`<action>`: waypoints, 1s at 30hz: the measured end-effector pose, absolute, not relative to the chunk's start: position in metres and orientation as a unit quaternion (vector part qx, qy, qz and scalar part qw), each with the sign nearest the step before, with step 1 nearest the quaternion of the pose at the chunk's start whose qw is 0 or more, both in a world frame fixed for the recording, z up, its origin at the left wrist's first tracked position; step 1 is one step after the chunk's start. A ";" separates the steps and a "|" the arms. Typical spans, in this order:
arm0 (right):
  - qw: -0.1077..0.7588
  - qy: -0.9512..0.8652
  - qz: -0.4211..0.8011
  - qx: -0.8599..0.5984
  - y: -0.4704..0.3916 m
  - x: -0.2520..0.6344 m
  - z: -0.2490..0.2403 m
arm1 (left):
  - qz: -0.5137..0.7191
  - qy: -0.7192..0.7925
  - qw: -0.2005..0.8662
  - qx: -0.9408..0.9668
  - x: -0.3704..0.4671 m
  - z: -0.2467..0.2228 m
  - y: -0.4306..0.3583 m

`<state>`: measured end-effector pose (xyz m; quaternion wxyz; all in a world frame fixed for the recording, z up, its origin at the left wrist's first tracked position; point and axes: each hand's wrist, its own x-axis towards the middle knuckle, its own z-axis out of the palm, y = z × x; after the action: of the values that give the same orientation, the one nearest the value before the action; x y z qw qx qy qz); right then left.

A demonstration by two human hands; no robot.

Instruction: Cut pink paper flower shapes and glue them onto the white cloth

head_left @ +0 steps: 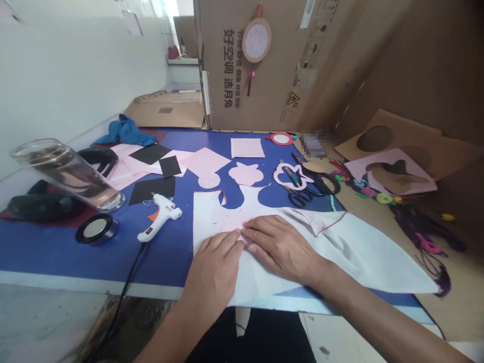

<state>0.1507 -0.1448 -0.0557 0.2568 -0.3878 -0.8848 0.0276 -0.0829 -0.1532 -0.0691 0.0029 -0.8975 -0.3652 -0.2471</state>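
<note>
Along the near edge of the blue bench (162, 267), we rest both hands on a white cloth (340, 244), spread flat at the left and rumpled at the right. Our left hand (215, 262) and right hand (282, 244) meet over its left part, fingertips close together, beside a pale pink patch (230, 220). The fingers of each hand lie narrow, side by side; whether they pinch any cloth we cannot tell. Left of the cloth lies a white glue gun (162, 221), with a glass of liquid (71, 176) farther out. Beyond the cloth we see a pink scalloped piece (245, 174) and, to its right, black scissors (295, 191).
</note>
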 end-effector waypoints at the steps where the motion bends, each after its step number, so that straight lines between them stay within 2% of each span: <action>1: 0.257 -0.885 0.028 -0.388 -0.145 0.151 -0.056 | -0.245 -0.366 0.003 -0.898 -0.083 -0.069 -0.153; 30: 0.267 -0.880 0.031 -0.391 -0.145 0.152 -0.057 | -0.255 -0.361 -0.004 -0.897 -0.083 -0.069 -0.153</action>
<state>0.1515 -0.1454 -0.0573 0.2670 -0.3907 -0.8804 0.0313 -0.0829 -0.1534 -0.0689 -0.0035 -0.8972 -0.3608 -0.2548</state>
